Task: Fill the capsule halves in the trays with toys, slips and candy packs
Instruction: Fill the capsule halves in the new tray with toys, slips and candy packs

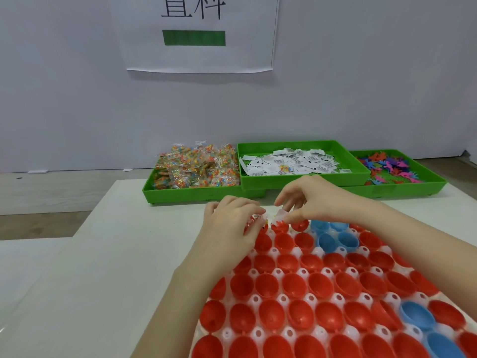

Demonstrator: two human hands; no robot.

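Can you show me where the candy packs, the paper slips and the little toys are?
Clear candy packs point(198, 167), head view, middle of the heap.
White paper slips point(289, 161), head view, centre of the pile.
Small colourful plastic toys point(387, 167), head view, middle of the pile.

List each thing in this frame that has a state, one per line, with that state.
Left hand: curled round a candy pack.
Right hand: pinches a paper slip.
Candy tray: heaped full.
Slip tray: partly filled.
Toy tray: partly filled.
Red capsule halves: open side up, mostly empty.
Blue capsule halves: empty.
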